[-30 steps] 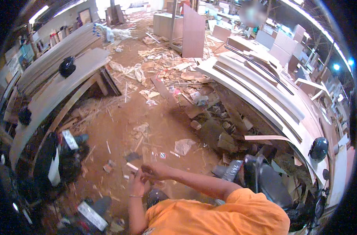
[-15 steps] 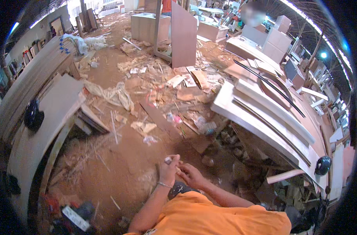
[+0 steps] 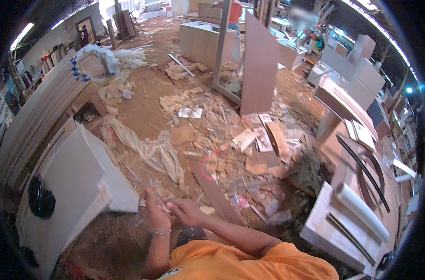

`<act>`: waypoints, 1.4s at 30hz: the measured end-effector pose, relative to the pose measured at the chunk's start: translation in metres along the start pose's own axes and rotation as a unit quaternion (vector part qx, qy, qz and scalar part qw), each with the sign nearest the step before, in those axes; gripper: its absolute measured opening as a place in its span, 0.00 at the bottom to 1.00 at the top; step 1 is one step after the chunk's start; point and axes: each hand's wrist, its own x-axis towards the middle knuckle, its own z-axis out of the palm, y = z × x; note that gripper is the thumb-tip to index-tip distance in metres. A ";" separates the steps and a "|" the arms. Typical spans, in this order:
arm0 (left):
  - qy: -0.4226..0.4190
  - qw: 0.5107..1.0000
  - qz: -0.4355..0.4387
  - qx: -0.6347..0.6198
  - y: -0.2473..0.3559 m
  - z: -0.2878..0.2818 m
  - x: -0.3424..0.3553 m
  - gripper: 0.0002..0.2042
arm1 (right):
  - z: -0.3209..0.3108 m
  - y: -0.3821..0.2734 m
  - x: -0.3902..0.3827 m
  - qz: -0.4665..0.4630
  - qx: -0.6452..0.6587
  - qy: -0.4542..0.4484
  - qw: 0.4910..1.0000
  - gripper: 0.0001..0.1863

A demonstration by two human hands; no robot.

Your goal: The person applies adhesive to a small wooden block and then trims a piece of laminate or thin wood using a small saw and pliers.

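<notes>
My left hand (image 3: pixel 155 212) is closed, held up in front of my body, with a bracelet on its wrist. A small pale thing shows at its fingers, too blurred to name. Close against it, my right hand (image 3: pixel 186 211) has its fingers pinched together; whatever lies between them is hidden. Both hands are above the littered floor, to the right of a pale board (image 3: pixel 89 163). Below them is my orange shirt (image 3: pixel 240 263).
Stacked panels (image 3: pixel 44 112) line the left. Scraps and a crumpled cloth (image 3: pixel 149 149) cover the floor, with a long brown strip (image 3: pixel 214 196) among them. An upright panel (image 3: pixel 259 67) stands ahead near a person in orange (image 3: pixel 234 13). Boards and a white roll (image 3: pixel 361 211) lie right.
My view has moved forward, and the floor scraps and upright panel sit lower and further right. Both hands, still together, have shifted left toward the pale board.
</notes>
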 end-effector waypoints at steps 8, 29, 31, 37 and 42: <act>-0.092 0.986 -0.112 0.081 -0.030 0.224 0.297 0.15 | -0.179 0.066 0.279 0.193 0.042 0.087 0.977 0.26; -0.134 0.980 -0.079 0.125 -0.054 0.477 1.150 0.23 | -0.490 0.247 1.182 0.091 -0.021 -0.248 0.964 0.30; -0.110 0.979 -0.104 0.138 -0.061 0.476 1.220 0.23 | -0.498 0.275 1.271 0.052 -0.082 -0.264 0.960 0.29; -0.215 0.923 -0.169 0.271 -0.116 0.539 1.500 0.22 | -0.554 0.359 1.506 0.071 -0.094 -0.193 0.974 0.26; -0.390 0.842 -0.166 0.334 -0.058 0.731 1.716 0.22 | -0.663 0.336 1.682 0.187 -0.064 -0.098 0.975 0.26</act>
